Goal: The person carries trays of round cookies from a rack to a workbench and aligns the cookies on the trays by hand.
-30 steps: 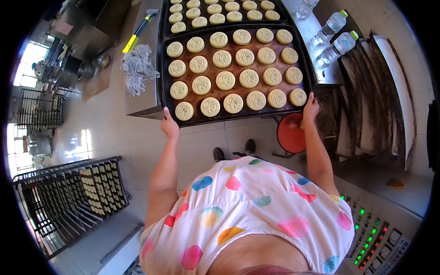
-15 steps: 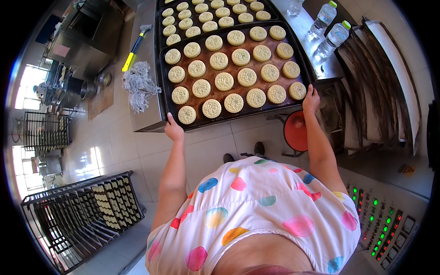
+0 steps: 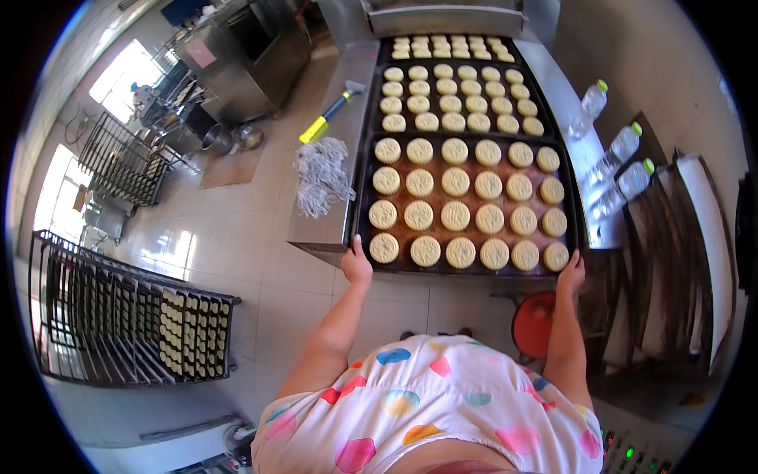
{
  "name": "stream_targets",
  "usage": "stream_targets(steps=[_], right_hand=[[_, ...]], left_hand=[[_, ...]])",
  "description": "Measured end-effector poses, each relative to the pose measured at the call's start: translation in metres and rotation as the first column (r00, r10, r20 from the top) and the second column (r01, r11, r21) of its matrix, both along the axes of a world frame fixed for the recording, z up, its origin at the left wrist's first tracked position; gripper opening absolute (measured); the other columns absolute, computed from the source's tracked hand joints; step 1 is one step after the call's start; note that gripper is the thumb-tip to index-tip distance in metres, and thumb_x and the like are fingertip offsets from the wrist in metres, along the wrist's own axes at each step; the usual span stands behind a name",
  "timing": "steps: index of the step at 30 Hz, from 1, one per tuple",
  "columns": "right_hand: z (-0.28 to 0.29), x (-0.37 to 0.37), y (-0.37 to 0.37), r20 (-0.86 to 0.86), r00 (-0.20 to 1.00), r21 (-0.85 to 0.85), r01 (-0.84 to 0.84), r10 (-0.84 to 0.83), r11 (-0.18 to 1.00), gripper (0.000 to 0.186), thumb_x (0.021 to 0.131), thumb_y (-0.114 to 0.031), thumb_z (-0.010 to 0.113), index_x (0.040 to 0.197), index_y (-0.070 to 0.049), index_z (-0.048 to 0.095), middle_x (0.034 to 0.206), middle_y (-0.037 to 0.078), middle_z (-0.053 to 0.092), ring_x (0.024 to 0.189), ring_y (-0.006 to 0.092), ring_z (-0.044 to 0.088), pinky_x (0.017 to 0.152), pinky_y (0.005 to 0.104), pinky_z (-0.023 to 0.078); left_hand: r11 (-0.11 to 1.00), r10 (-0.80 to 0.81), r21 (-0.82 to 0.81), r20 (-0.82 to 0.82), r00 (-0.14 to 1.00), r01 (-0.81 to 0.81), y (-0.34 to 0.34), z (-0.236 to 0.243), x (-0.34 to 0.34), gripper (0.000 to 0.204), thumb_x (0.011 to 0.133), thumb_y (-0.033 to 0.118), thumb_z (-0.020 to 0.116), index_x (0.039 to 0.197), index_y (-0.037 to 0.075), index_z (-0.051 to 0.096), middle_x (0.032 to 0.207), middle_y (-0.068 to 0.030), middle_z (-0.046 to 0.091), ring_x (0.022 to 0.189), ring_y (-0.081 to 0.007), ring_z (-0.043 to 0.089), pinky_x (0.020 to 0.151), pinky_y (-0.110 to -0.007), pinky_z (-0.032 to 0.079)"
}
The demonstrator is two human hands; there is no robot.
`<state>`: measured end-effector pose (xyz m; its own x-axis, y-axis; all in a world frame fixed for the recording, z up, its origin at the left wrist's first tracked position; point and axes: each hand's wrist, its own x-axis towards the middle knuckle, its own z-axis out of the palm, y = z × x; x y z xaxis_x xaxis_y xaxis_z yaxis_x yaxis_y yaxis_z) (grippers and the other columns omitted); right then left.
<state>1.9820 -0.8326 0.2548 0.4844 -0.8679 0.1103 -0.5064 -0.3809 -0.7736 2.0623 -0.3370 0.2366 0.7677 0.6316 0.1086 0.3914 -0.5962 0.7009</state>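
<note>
My left hand [image 3: 355, 265] grips the near left corner of a dark, brown-centred baking tray [image 3: 437, 198]; my right hand [image 3: 571, 272] grips its near right corner. Round, stamped, pale biscuits [image 3: 455, 216] lie on it in several rows. This tray sits end to end with more biscuit trays [image 3: 375, 95] on a steel conveyor, whose far end runs to a metal housing [image 3: 444, 20]. On the left steel ledge [image 3: 332, 229] lie a grey stringy cloth [image 3: 320, 175] and a yellow-and-black handled scraper [image 3: 322, 120]. Clear bottles [image 3: 620, 150] stand on the right ledge.
Racks holding trays [image 3: 130, 308] stand at lower left and farther back [image 3: 118, 158]. Steel equipment [image 3: 237, 63] is at upper left. A red round stool [image 3: 535, 324] is under the tray's right end, beside stacked long boards [image 3: 671, 261]. A lit control panel [image 3: 630, 452] is at lower right.
The view has tipped upward, showing more trays and the housing behind them. The held tray and both hands now appear lower and farther right, with both hands still gripping it.
</note>
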Motion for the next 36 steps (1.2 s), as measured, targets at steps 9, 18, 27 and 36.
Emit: stream_targets(steps=[9,18,27,36], right_hand=[[0.004,-0.005,-0.001,-0.046,0.999,0.027,-0.017,0.018,0.999,0.062,0.088,-0.051,0.041,0.107,0.005,0.058,0.101,0.027,0.059,0.096,0.0424,0.055,0.081,0.0443,0.043],[-0.030,0.016,-0.019,-0.032,0.999,-0.070,0.019,-0.021,0.997,0.061,0.087,-0.054,0.040,0.105,0.000,0.060,0.099,0.025,0.060,0.093,0.0428,0.055,0.078,0.0473,0.044],[-0.022,0.023,-0.017,-0.082,0.996,-0.035,0.044,-0.046,0.998,0.062,0.086,-0.056,0.041,0.104,-0.001,0.061,0.100,0.025,0.060,0.094,0.0426,0.055,0.080,0.0470,0.043],[-0.025,0.026,-0.020,-0.140,0.989,0.001,0.054,-0.053,0.999,0.068,0.083,-0.063,0.037,0.107,-0.003,0.060,0.101,0.023,0.060,0.094,0.0416,0.056,0.080,0.0478,0.043]], left_hand=[[0.997,0.052,-0.048,-0.052,0.997,-0.054,-0.005,0.007,-0.011,0.066,0.086,0.057,0.042,0.076,-0.005,0.064,0.078,-0.0264,0.061,0.077,-0.0421,0.057,0.070,-0.049,0.043],[0.998,0.051,-0.046,-0.023,0.998,-0.052,-0.009,0.011,0.005,0.068,0.085,0.058,0.041,0.075,-0.005,0.065,0.076,-0.0260,0.061,0.076,-0.0428,0.058,0.068,-0.048,0.043],[0.998,0.050,-0.026,-0.032,0.998,-0.050,-0.007,0.010,0.014,0.067,0.086,0.057,0.041,0.079,-0.004,0.066,0.078,-0.0249,0.062,0.076,-0.0425,0.057,0.068,-0.048,0.043],[0.996,0.081,-0.029,-0.029,0.996,-0.082,-0.009,0.002,0.011,0.068,0.085,0.058,0.043,0.077,-0.005,0.065,0.074,-0.0261,0.061,0.073,-0.0413,0.058,0.067,-0.046,0.043]])
